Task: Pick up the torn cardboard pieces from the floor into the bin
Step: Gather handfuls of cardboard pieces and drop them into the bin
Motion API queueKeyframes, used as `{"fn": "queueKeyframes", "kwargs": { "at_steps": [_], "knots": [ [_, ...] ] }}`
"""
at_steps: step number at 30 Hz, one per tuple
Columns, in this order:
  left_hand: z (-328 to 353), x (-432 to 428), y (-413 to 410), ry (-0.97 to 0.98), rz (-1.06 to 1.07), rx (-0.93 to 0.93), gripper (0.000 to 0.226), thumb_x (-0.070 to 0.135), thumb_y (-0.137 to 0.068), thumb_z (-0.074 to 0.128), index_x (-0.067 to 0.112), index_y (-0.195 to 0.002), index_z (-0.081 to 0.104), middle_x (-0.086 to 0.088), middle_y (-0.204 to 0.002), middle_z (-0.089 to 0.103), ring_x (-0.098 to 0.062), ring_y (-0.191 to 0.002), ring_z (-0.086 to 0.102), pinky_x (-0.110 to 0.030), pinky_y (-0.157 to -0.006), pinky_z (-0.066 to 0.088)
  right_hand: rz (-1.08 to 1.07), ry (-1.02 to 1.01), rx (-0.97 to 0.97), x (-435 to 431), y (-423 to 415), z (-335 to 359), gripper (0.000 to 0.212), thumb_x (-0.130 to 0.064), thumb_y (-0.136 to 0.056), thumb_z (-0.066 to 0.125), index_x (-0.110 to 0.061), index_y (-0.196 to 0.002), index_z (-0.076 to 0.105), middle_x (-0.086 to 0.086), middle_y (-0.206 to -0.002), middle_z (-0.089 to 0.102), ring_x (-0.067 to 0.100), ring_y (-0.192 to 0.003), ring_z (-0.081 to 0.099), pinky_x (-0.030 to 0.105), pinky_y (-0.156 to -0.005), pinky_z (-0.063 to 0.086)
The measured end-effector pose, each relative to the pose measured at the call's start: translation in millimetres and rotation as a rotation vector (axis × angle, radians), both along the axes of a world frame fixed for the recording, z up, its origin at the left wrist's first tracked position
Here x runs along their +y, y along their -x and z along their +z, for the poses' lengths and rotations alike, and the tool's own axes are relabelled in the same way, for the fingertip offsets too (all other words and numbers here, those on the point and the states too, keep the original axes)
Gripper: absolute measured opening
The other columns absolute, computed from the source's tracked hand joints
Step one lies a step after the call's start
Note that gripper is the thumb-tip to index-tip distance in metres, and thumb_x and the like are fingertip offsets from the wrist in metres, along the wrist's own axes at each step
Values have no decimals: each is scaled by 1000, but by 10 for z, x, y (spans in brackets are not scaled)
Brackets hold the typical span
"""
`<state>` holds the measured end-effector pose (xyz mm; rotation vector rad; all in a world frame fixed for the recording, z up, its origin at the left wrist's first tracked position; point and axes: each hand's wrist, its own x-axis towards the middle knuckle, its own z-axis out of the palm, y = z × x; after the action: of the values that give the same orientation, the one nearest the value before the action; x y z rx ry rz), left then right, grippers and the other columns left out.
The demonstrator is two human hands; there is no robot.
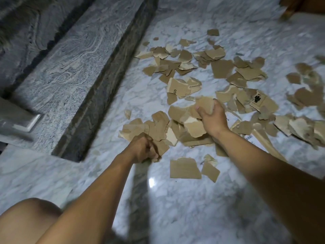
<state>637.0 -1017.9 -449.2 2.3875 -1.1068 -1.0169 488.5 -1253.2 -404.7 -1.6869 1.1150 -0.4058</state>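
Several torn brown cardboard pieces (221, 69) lie scattered over the white marble floor (193, 208), from the middle to the right edge. My right hand (213, 118) is shut on a bunch of cardboard pieces (193, 125) lifted a little above the heap. My left hand (143, 148) is closed on the near edge of a flat cluster of pieces (140, 128) lying on the floor. Two loose pieces (184, 169) lie just in front of my hands. No bin is in view.
A grey granite step (70, 67) with a dark riser (105, 81) runs diagonally along the left. A brown wooden object (299, 6) sits at the top right corner. My bare knee (29, 219) is at the bottom left.
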Motion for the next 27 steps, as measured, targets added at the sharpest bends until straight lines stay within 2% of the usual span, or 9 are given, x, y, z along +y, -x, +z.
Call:
{"fn": "queueKeyframes", "kwargs": {
  "at_steps": [2, 4, 7, 12, 16, 20, 23, 25, 27],
  "knots": [
    [-64, -52, 78, -56, -54, -67, 18, 30, -65, 87, 23, -66, 71, 2, -116, 60, -13, -119, 48, -19, -90, 42, 4, 98, 2, -41, 53, 70, 56, -39, -94, 64, -7, -136, 44, 9, -135, 57, 27, -123, 55, 33, -100, 46],
    [-103, -76, 165, -130, -158, -143, 16, 39, -65, 87, 29, -72, 76, 0, -132, 51, -23, -128, 38, -27, -100, 41, 163, 209, 59, -2, 161, 117, 35, -33, -99, 59, -14, -121, 42, 4, -122, 53, 20, -111, 50, 25, -86, 40],
    [-104, -85, 277, -183, -204, -270, 19, 32, -75, 81, 25, -91, 76, -3, -145, 34, -31, -120, 37, -32, -99, 40, 415, 306, 237, 73, 347, 56, 27, -35, -98, 59, -30, -116, 38, -3, -116, 59, 22, -104, 57, 42, -84, 50],
    [-104, -120, 267, -171, -140, -285, 24, 24, -74, 82, 20, -96, 72, -6, -133, 40, -28, -107, 48, -30, -89, 46, 479, 295, 411, 156, 581, -163, 36, -27, -93, 66, -30, -124, 46, -1, -101, 61, 27, -97, 60, 45, -83, 54],
    [-46, -104, 215, -202, -133, -273, 32, 26, -75, 78, 19, -101, 61, -5, -98, 63, -22, -85, 58, -27, -66, 43, 549, 344, 482, 120, 598, -188, 32, -31, -86, 70, -38, -111, 50, -1, -102, 64, 27, -90, 63, 44, -76, 57],
    [63, -103, 214, -148, -58, -214, 65, 26, -70, 82, 21, -117, 37, -11, -92, 63, -30, -82, 60, -36, -66, 49, 772, 433, 611, 117, 555, -38, 23, -30, -81, 68, -34, -97, 52, -1, -96, 59, 24, -81, 58, 35, -67, 51],
    [170, -181, 214, -167, -42, -118, 85, 26, -65, 87, 33, -131, 34, -10, -96, 61, -29, -88, 58, -36, -71, 49, 913, 532, 731, 227, 515, -4, 27, -25, -84, 67, -27, -110, 60, 5, -106, 64, 29, -92, 61, 32, -70, 46],
    [218, -236, 233, -193, -108, -104, 49, 28, -65, 88, 26, -103, 57, -5, -95, 63, -26, -89, 58, -30, -66, 43, 947, 548, 791, 295, 502, -57, 30, -25, -86, 67, -24, -116, 64, 8, -115, 66, 32, -103, 64, 34, -79, 49],
    [265, -287, 295, -197, -193, -56, 27, 29, -66, 87, 28, -75, 62, 1, -87, 67, -21, -85, 60, -26, -64, 40, 891, 485, 788, 261, 496, -52, 34, -32, -85, 68, -26, -118, 65, 8, -121, 66, 31, -106, 64, 34, -84, 51]
  ]
}}
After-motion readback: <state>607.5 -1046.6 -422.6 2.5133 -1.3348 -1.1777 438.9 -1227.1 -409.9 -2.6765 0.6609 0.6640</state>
